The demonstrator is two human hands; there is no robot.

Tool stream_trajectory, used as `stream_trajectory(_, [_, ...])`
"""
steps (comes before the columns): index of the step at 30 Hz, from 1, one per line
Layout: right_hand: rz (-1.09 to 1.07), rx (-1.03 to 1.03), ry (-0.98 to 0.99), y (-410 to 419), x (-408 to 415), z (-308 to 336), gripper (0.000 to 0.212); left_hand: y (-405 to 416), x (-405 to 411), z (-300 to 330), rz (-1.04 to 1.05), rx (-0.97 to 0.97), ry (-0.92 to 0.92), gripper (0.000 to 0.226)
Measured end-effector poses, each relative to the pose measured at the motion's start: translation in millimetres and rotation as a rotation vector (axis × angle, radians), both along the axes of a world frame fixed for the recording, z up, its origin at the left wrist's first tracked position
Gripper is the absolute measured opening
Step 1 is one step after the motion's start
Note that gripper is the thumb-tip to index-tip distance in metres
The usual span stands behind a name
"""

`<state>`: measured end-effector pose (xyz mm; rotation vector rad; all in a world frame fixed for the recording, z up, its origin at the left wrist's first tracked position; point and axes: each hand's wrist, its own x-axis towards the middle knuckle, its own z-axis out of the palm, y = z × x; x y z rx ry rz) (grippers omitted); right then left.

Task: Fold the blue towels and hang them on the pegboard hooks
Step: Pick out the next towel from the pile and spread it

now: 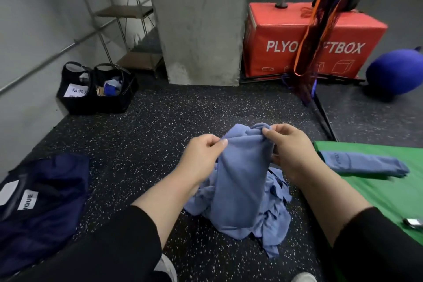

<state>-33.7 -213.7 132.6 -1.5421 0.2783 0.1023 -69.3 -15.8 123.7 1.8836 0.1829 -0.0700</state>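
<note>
I see a light blue towel (240, 181) over a heap of the same blue, and a folded towel (364, 163) of that blue on a bright green mat (389, 194). The floor (160, 126) is black, speckled with white flecks. My sleeves (128, 245) are black. To the left lies a navy bag (45, 201) with white labels; farther back sits a black bag (96, 89). The box (304, 41) is red-orange with white lettering, the ball (396, 71) deep blue, the pillar (199, 20) grey.
</note>
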Motion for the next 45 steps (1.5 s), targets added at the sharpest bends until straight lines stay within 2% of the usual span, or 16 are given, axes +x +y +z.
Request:
stream_trajectory(3, [0.086,-0.147,-0.001,-6,7,-5,0.015,9,12,4,-0.027,-0.048,-0.055,0.021])
stream_trajectory(6, [0.232,-0.65,-0.082,-6,16,-11,0.021,8,26,2,-0.085,0.011,-0.158,0.017])
stream_trajectory(8, [0.341,-0.8,-0.173,-3,19,-10,0.039,4,33,7,-0.177,0.097,-0.19,0.016])
stream_trajectory(10, [0.509,-0.729,-0.265,3,20,-5,0.059,2,40,9,-0.276,0.207,-0.206,0.015])
stream_trajectory(11, [0.578,-0.68,-0.289,6,20,-4,0.058,1,42,11,-0.305,0.233,-0.214,0.014])
stream_trajectory(12, [0.621,-0.637,-0.296,8,21,-5,0.049,-1,44,11,-0.313,0.231,-0.22,0.013])
stream_trajectory(14, [0.626,-0.639,-0.295,12,24,-6,0.014,-3,45,12,-0.292,0.204,-0.226,0.009])
stream_trajectory(18, [0.437,-0.658,-0.324,9,34,-4,0.015,5,47,15,-0.353,0.329,-0.128,0.01])
stream_trajectory(22, [0.208,-0.573,-0.312,-4,40,3,0.016,29,51,9,-0.31,0.559,0.029,0.033])
stream_trajectory(25, [0.124,-0.476,-0.283,-15,42,3,0.016,41,51,15,-0.128,0.498,0.019,0.034])
stream_trajectory(28, [0.114,-0.473,-0.259,-20,41,1,0.021,45,50,17,0.027,0.276,-0.047,0.036])
stream_trajectory(31, [0.164,-0.441,-0.254,-17,38,2,0.024,38,50,16,0.008,0.031,-0.103,0.029])
stream_trajectory(33, [0.22,-0.446,-0.254,-12,35,3,0.021,28,49,15,0.002,-0.046,-0.154,0.021])
stream_trajectory(38, [0.388,-0.381,-0.254,5,24,6,0.017,4,47,11,-0.054,-0.018,-0.223,0.017])
stream_trajectory(42, [0.492,-0.422,-0.317,12,21,9,0.015,-6,47,14,-0.273,0.174,-0.164,0.041])
stream_trajectory(45, [0.501,-0.441,-0.32,9,23,7,0.014,-6,47,11,-0.345,0.352,-0.151,0.016])
